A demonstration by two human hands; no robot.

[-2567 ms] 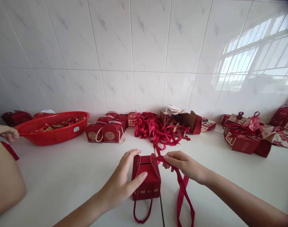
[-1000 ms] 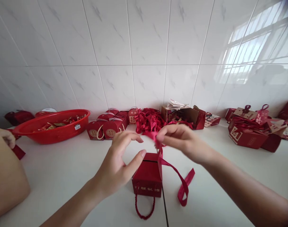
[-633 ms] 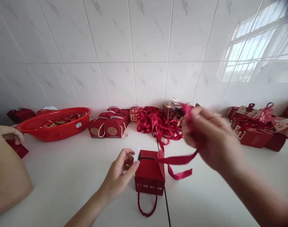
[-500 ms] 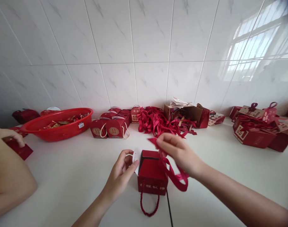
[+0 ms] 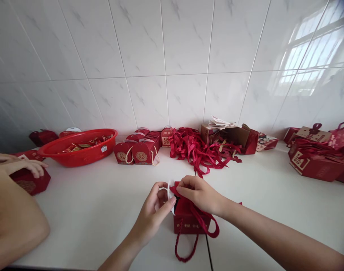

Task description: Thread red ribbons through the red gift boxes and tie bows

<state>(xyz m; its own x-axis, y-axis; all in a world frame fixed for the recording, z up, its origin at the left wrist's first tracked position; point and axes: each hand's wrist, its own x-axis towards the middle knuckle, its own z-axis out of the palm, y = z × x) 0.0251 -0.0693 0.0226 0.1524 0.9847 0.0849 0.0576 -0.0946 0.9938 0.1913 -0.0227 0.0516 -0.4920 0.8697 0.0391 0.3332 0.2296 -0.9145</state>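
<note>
A small red gift box (image 5: 192, 224) with a twisted dark-red cord handle (image 5: 186, 259) stands on the white table in front of me. My left hand (image 5: 157, 205) pinches the box's white-backed flap (image 5: 171, 195) between thumb and fingers, on the left side. My right hand (image 5: 198, 192) is closed on a red ribbon (image 5: 214, 227), its fingertips close to the flap. The ribbon loops down over the box's front right. My right fingers cover part of the box top, and I cannot tell whether the ribbon's end passes through the flap.
A red basin (image 5: 78, 154) of wrapped sweets stands left. Behind are several finished red boxes (image 5: 143, 152), a ribbon pile (image 5: 188, 145) and an open carton (image 5: 230, 133). More boxes (image 5: 315, 162) lie right. At far left another person's hand (image 5: 33, 167) rests on a red box.
My right hand has come down and left, bringing the ribbon to the flap. My left hand keeps its hold. The other person's red box has turned, showing a gold emblem. The view has shifted slightly.
</note>
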